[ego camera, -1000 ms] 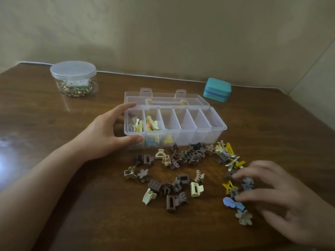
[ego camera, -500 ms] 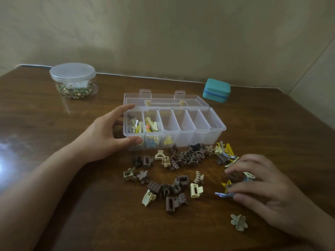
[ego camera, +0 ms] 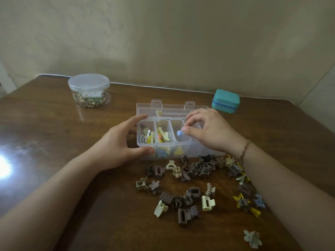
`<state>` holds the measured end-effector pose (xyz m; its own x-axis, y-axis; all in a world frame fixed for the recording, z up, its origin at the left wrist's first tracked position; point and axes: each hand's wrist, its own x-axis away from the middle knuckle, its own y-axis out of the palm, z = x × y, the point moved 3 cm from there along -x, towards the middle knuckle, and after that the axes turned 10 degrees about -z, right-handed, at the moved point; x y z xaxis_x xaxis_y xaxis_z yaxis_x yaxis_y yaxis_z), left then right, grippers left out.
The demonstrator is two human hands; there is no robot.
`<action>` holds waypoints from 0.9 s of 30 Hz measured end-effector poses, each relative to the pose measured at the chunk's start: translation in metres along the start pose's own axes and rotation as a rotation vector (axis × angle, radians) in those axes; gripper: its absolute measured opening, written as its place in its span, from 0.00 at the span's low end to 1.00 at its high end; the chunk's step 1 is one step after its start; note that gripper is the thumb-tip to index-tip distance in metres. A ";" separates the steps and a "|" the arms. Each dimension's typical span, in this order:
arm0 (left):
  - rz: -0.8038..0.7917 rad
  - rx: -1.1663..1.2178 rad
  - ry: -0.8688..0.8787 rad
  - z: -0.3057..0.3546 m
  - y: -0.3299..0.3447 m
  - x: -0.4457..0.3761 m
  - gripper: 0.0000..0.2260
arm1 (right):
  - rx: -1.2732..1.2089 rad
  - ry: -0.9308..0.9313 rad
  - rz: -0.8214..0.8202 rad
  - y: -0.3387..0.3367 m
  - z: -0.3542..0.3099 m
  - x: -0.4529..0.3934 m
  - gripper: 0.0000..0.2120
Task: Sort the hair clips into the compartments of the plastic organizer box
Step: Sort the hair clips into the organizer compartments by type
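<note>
The right hand (ego camera: 208, 131) hangs over the clear plastic organizer box (ego camera: 181, 142), w/ thumb and forefinger pinched on a small blue hair clip (ego camera: 179, 133); the other fingers (ego camera: 194, 117) arch loosely above. The clip sits just over the third compartment from the left, approx. at rim level, not yet dropped. The left hand (ego camera: 117, 142) braces the box's left end: fingers along the far corner, thumb pressed on the near front wall, palm open round the corner rather than closed.

To do this step well, in my view: lower the clip below the divider tops before letting go, so it can't bounce into the next slot, then spread thumb and forefinger only a little. Keep the left hand braced, since the box is light and likely to skid on the polished wood.

The first two compartments already hold pale yellow, white and orange slide clips; coloured ones show through the front wall lower down. Slots further right are partly hidden by the right hand, contents can't be told.

On the brown wooden table (ego camera: 54, 142) a scatter of brown and cream claw clips (ego camera: 190, 196) lies in front of the box, yellow star clips (ego camera: 239, 198) beside the right forearm, a pale green flower clip (ego camera: 252, 239) well apart at the near edge. A round clear lidded jar of gold bits (ego camera: 88, 91) stands far left, a teal zip case (ego camera: 225, 100) behind the box on the right. The open lid lies flat behind; nothing blocks the drop.
</note>
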<state>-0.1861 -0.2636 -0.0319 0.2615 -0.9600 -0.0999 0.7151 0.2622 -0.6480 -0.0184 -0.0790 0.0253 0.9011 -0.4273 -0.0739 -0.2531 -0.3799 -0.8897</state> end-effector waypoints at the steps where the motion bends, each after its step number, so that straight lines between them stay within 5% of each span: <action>1: -0.005 0.001 0.001 0.000 0.000 0.000 0.45 | 0.013 0.000 0.002 0.000 -0.001 -0.002 0.04; 7: -0.016 -0.020 -0.004 0.002 0.000 -0.001 0.45 | 0.002 -0.083 0.236 -0.027 0.003 0.048 0.03; 16: -0.011 -0.003 -0.009 -0.003 0.001 -0.002 0.44 | 0.087 0.105 0.206 0.004 0.049 0.204 0.11; 22: 0.011 0.012 -0.028 -0.003 0.002 -0.001 0.45 | 0.277 0.060 0.332 0.017 0.047 0.211 0.11; 27: 0.003 0.009 -0.033 -0.003 0.002 0.000 0.43 | 0.338 -0.011 0.254 0.018 0.047 0.206 0.11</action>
<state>-0.1860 -0.2635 -0.0354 0.2844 -0.9556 -0.0771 0.7198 0.2660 -0.6412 0.1790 -0.1351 -0.0277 0.8289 -0.4635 -0.3133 -0.3400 0.0274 -0.9400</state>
